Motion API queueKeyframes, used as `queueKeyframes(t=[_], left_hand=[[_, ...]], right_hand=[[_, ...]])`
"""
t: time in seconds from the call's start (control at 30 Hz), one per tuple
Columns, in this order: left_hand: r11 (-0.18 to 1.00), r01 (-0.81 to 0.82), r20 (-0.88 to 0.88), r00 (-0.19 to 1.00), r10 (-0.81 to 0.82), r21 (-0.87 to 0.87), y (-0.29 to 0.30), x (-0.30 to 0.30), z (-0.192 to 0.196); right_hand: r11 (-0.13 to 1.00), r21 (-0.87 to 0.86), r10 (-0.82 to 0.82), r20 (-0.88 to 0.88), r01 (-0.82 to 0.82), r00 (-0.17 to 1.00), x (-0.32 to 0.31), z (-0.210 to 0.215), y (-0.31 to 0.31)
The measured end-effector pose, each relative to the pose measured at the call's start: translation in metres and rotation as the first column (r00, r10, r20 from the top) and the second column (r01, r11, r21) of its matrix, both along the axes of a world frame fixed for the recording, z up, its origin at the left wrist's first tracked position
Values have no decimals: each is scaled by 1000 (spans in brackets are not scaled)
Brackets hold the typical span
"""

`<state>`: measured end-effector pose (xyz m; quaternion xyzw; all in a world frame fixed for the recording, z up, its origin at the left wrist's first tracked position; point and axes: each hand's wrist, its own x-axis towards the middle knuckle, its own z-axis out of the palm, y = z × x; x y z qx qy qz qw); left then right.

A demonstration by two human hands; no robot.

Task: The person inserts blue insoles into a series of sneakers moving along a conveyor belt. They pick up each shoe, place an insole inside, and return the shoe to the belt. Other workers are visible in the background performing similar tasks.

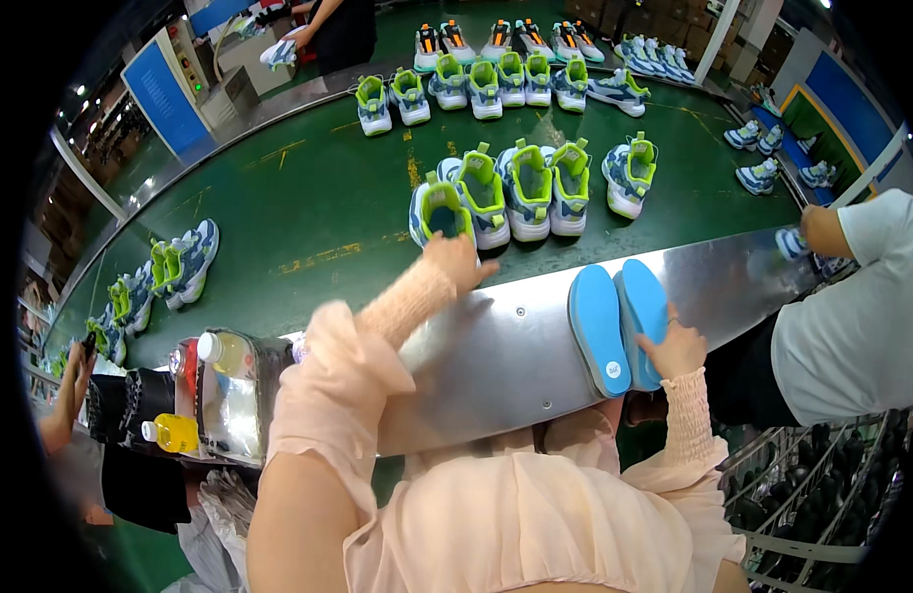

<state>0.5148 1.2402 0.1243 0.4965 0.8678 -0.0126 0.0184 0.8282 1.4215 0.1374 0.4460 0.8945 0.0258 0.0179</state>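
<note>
My left hand (454, 262) reaches over the steel ledge to the nearest blue-and-white sneaker (421, 219), which has a lime-green lining. Its fingers are at the heel opening, partly hidden, and the thumb sticks out to the right, apart from them. At the ledge's right, my right hand (680, 348) rests against the right blue insole (642, 301), thumb and index finger spread along its edge. A second blue insole (597, 326), with a round white mark at its heel, lies just left of it. Several matching sneakers (528, 193) stand beside the one at my left hand.
Beyond the steel ledge (466, 371) runs a green conveyor belt (308, 198) with more sneakers (484, 91). Bottles, including a yellow one (172, 433), stand left of me. A co-worker in a white shirt (842, 336) is close on my right, beside a metal rack (822, 484).
</note>
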Motion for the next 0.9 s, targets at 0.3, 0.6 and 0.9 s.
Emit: queueKeyframes(t=[0.3, 0.6, 0.9], left_hand=[[646, -43, 60, 998, -5, 762, 25, -44, 30], [727, -521, 469, 829, 305, 447, 87, -146, -9], [732, -305, 455, 890, -8, 609, 70, -151, -40]], right_hand=[[592, -593, 21, -666, -547, 745, -101, 80, 17], [534, -820, 208, -109, -206, 972, -309, 97, 10], [760, -206, 637, 44, -617, 769, -367, 5, -31]])
